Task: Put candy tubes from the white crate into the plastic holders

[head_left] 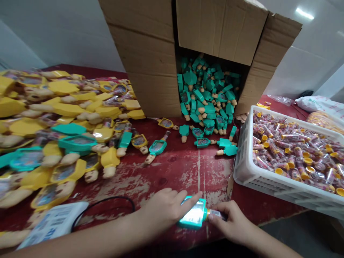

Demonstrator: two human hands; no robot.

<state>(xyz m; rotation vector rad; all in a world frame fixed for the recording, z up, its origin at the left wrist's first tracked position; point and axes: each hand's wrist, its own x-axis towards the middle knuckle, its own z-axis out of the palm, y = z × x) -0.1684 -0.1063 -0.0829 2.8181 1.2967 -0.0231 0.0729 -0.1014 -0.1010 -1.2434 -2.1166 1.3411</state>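
Note:
A teal toy [194,214] with a shiny, glaring face lies flat near the table's front edge. My left hand [172,206] rests over its left side, with the fingers wrapped on it and the index finger stretched across its top. My right hand [228,219] pinches a small labelled tube [215,213] with a yellow end, which meets the toy's right end. The toy's far left part is hidden under my left hand.
Yellow and teal toys [64,107] are heaped on the left. An open cardboard box [153,64] holding teal toys [209,93] stands at the back. A white crate [271,175] of small tubes is on the right. A white packet [53,222] and black cord lie front left.

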